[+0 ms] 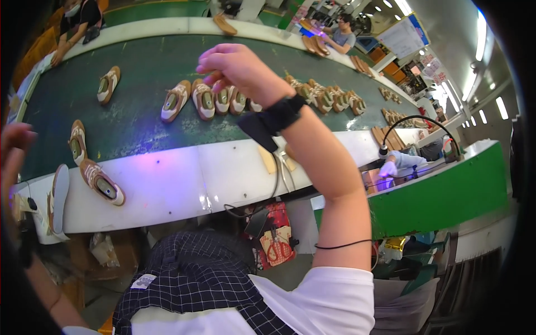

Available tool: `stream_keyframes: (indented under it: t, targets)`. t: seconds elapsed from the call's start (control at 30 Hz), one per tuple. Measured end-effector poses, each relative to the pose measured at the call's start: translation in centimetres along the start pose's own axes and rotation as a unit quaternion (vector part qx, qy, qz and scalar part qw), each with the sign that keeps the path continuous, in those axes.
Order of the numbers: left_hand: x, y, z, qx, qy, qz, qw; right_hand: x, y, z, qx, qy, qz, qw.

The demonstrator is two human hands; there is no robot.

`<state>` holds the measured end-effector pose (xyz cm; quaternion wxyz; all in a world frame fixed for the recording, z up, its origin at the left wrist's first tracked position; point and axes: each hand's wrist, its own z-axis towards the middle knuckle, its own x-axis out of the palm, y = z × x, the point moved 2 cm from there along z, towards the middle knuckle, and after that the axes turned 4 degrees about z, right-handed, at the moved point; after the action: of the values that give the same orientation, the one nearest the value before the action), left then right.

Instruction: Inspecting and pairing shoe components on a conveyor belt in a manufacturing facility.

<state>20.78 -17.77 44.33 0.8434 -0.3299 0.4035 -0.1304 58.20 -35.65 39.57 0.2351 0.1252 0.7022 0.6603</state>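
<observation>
My right hand (231, 67) is raised over the green belt, in front of a row of tan and white shoes (204, 100). Its fingers are loosely bent and apart, with nothing visible in them. At the left rim of the picture, my left hand (17, 148) shows only in part; its fingers look apart and nothing is seen in them. Below it a shoe (60, 198) lies on its side, pale sole turned to the right. One tan shoe (102, 182) sits on the white ledge, its toe near another shoe (77, 140) at the belt's edge.
The green conveyor belt (145, 134) runs across, bordered by a white ledge (167, 178). A lone shoe (109, 85) lies farther up the belt. Scissors-like metal tools (286, 170) rest on the ledge. At right stand a green panel (424, 201) and bent lamp (383, 151). Co-workers (341, 36) sit beyond.
</observation>
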Motion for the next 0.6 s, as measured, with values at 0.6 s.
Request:
stream_keyframes:
  t: [0.6]
  targets:
    - [36.2, -3.4, -6.1, 0.083, 0.571, -0.336, 0.744, -7.0, 1.3, 2.7, -0.008, -0.116, -0.083, 0.990]
